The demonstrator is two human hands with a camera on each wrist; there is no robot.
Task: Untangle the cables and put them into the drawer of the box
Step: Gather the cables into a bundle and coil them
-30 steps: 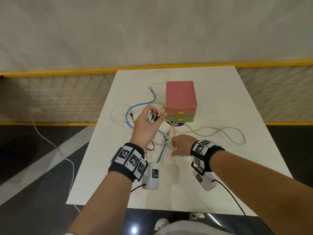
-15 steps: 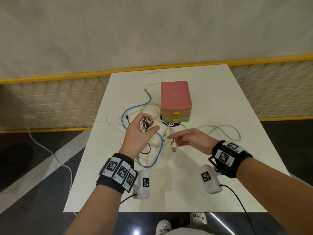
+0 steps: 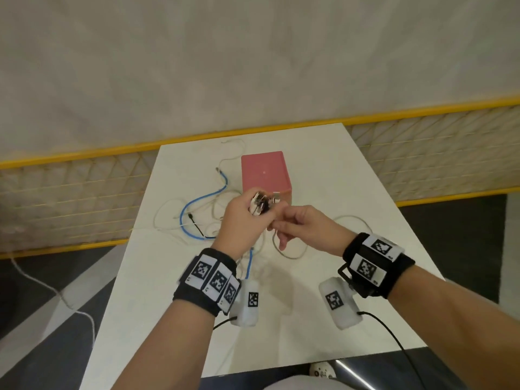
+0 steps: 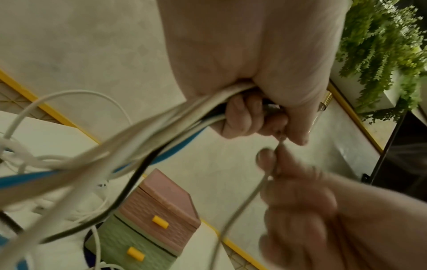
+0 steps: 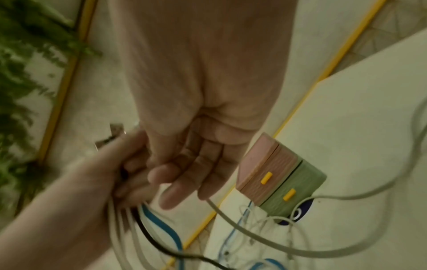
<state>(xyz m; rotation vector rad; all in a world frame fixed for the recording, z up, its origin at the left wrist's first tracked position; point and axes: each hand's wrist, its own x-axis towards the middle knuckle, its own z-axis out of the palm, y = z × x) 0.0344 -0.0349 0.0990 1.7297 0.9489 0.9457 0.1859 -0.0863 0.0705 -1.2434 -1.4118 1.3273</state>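
My left hand is raised over the table and grips a bundle of cable ends: white, blue and black strands trail down from the fist. My right hand is right beside it, thumb and forefinger pinching a thin grey cable just under the left fist. That grey cable loops away over the table. The blue cable and white cables lie tangled left of the box. The box's pink and green drawers are both closed.
The white table ends close behind the box at a yellow-railed mesh barrier. A white cord runs across the floor on the left. Green plants hang off to the side.
My right hand has lifted off the table with the grey cable and come up against my left hand. The left hand has risen a little with its bundle.
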